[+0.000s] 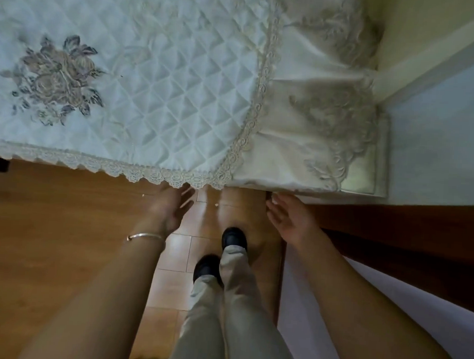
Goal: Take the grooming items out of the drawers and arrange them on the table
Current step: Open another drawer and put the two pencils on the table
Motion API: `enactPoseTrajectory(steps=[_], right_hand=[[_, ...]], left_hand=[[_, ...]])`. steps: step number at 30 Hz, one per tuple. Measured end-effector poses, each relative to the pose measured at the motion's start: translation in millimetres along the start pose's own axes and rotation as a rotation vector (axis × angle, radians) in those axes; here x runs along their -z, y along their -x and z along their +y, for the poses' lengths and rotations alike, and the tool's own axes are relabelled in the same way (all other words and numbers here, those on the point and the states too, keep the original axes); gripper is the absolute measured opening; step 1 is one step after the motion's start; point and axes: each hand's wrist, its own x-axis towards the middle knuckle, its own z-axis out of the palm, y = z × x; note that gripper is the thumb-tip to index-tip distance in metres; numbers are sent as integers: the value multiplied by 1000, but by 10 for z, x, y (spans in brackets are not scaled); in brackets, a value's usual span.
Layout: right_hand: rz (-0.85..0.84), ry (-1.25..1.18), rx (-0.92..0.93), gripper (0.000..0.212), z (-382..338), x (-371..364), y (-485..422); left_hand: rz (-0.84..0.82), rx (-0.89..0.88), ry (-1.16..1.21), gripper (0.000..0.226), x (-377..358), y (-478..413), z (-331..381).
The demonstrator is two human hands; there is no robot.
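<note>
Nearest, two legs in pale trousers (pixel 231 310) and dark shoes (pixel 234 238) stand on the shiny wooden floor (pixel 61 252). Above them both bare hands reach forward with empty grips. The left hand (pixel 171 209), a thin bangle (pixel 146 237) on its wrist, has its fingers spread, the tips just under the lace edge of the quilted cover (pixel 152 92). The right hand (pixel 288 219) is open too, palm inward. No grooming item or drawer shows. Beyond both grips the cover's long lace edge runs left to right.

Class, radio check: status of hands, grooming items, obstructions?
Left hand open, empty. Right hand open, empty. No grooming items or drawers in view. Quilted cloth ahead.
</note>
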Motion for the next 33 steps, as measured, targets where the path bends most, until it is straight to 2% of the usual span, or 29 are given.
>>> enactPoseTrajectory(steps=[3,5,9,12,15,17,19,20,23,25,27,29,33], right_hand=[[-7,-58,3,17,8,-5,-74],[-18,-18,7,19,50,9,-52],[-10,9,5,15,275,176,30],[-12,-18,-37,21,551,368,169],[-35,44,-52,29,784,492,407],[-23,205,-2,35,889,530,633],[-3,388,114,32,952,560,896],[-2,510,228,28,965,570,1012],[18,862,688,14,885,556,1269],[91,989,932,18,731,501,1333],[195,1129,1051,24,563,477,1294],[262,1275,1052,24,455,512,1198],[255,1365,1089,25,511,610,1173]], left_hand=[[-68,47,97,45,41,-111,84],[-114,52,38,39,89,-61,44],[-98,43,-42,32,208,125,-153],[-108,43,-121,22,445,352,-380],[-74,-44,-372,17,712,665,-580],[-7,-234,-592,12,859,916,-651],[43,-505,-715,15,935,1210,-647],[71,-653,-765,18,937,1336,-602],[81,-1018,-971,24,852,1485,-395],[41,-1148,-1168,36,749,1395,-268],[40,-1113,-1301,39,675,1302,-201],[49,-1057,-1371,37,656,1261,-200],[47,-1048,-1337,27,685,1298,-241]])
